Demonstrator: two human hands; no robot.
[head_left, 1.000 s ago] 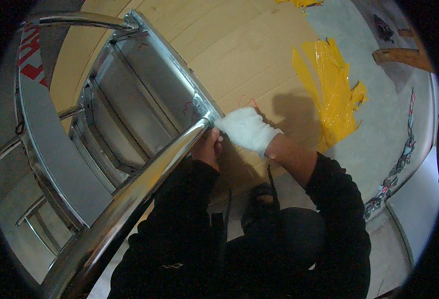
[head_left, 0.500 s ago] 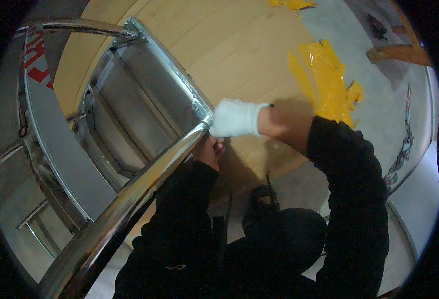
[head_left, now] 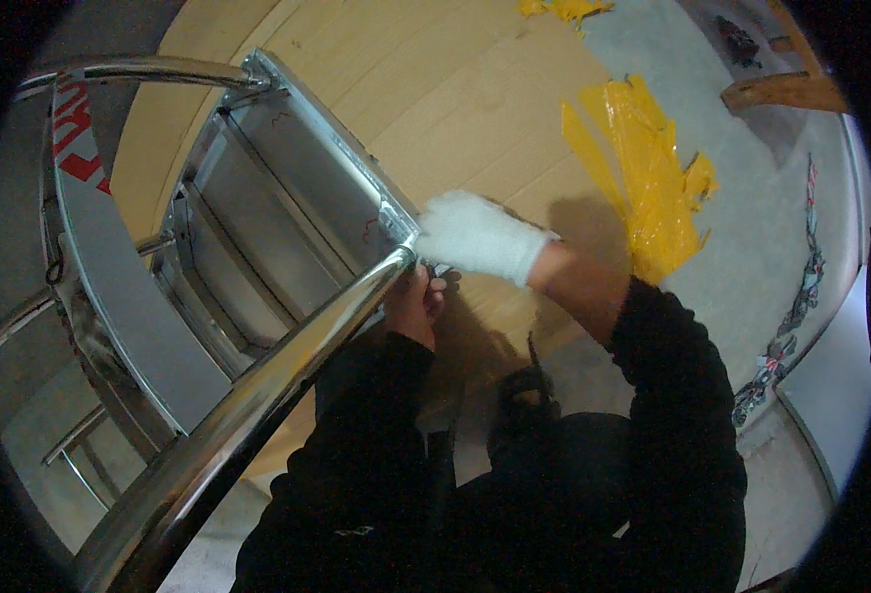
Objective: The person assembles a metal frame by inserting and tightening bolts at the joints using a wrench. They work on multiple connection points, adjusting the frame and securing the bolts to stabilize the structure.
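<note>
A shiny metal chair frame [head_left: 292,341] lies tipped over on the left. Its thick polished tube runs up to a corner of the boxed seat underside [head_left: 302,158]. At that corner my right hand [head_left: 480,235], in a white glove, is closed with its fingertips against the joint; whatever it grips is hidden. Just below, under the tube's end, is my bare left hand [head_left: 415,304], fingers curled. A small metallic bit shows between the two hands, too small to name.
Beneath the frame spreads a tan cardboard sheet [head_left: 475,109]. Torn yellow tape [head_left: 638,168] sticks to its right edge. A grey curved backrest panel [head_left: 144,287] is at left. A wooden leg [head_left: 786,96] and a crumpled plastic strip [head_left: 806,287] lie farther right.
My gloved right hand has turned, its wrist and forearm dropping lower and slightly to the right. The left hand stays below the same corner. The whole view has shifted slightly.
</note>
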